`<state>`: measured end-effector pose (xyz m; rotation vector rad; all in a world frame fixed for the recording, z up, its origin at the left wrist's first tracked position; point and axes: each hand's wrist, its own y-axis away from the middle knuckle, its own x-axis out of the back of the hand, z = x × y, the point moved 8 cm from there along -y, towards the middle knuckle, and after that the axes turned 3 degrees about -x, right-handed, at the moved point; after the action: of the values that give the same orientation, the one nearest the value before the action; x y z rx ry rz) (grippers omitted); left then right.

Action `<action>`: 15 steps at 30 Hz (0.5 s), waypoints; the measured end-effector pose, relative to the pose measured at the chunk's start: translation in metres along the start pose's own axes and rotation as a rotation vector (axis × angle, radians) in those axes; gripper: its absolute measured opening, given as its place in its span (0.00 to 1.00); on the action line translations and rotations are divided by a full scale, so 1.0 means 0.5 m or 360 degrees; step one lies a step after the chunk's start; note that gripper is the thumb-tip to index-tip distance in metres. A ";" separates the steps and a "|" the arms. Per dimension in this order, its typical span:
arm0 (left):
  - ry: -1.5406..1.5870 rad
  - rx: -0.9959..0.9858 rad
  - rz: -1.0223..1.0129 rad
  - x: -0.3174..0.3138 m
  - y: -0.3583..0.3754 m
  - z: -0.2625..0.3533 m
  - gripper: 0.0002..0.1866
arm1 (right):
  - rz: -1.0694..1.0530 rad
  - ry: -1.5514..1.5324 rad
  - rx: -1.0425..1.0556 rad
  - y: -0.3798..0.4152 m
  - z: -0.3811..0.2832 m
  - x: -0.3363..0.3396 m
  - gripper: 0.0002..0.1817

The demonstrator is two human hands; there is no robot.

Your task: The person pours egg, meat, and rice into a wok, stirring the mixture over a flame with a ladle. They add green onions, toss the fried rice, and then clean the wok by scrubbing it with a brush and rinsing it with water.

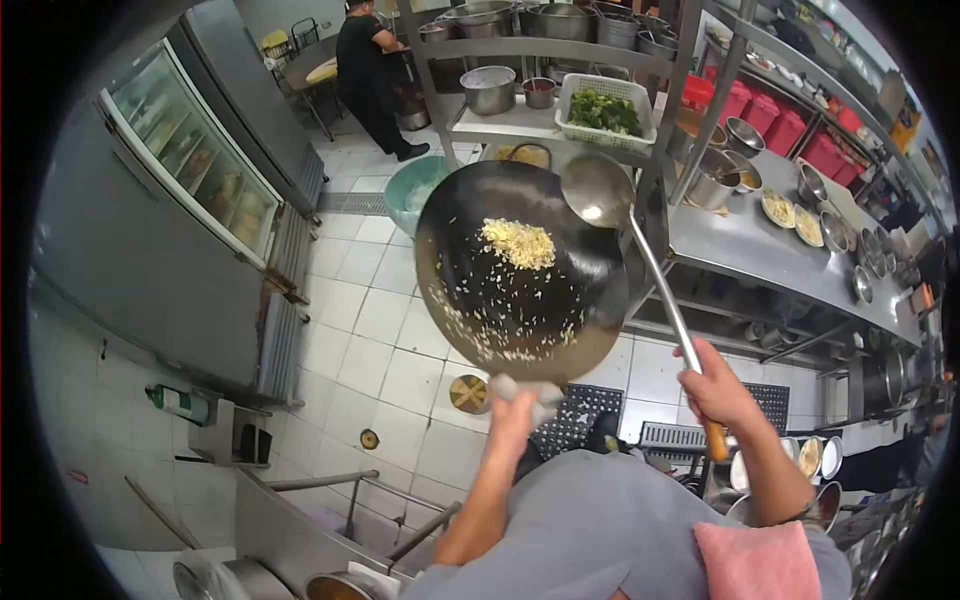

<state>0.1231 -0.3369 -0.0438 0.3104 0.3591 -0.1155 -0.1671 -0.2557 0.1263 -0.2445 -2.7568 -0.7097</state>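
A large dark wok (592,290) hangs tilted in front of me over the tiled floor. Egg-coloured fried rice (520,244) sits in a heap in it, with loose grains scattered toward the near rim. My left hand (511,425) is closed around a grey folded cloth (541,396) right at that near rim. In my right hand (718,387) is the wooden-ended handle of a long metal ladle (598,192). The ladle's bowl overlaps the wok's far right edge in this view, and its shaft slants down toward me.
Beyond the wok, a steel shelf holds pots and a white basket of greens (602,110). A green tub (415,195) stands at its far left. Along the right runs a steel counter (780,230) with bowls and plates. A glass-front fridge (205,160) lines the left; another person (362,80) works behind.
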 end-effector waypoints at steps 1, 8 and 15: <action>-0.0304 -0.0190 0.0076 0.041 0.007 -0.035 0.36 | -0.0001 0.0212 -0.0010 -0.007 0.012 0.002 0.17; -0.0152 0.0093 0.0200 0.035 -0.096 -0.039 0.24 | -0.0707 -0.1097 -0.0681 -0.123 0.047 -0.222 0.11; 0.0269 0.1063 0.0459 0.224 0.040 -0.136 0.13 | -0.0499 -0.1410 -0.0689 0.036 0.157 0.009 0.15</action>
<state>0.2083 -0.3027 -0.1396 1.0323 0.4332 0.0807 -0.1854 -0.2009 0.0698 -0.2604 -3.4607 -1.6113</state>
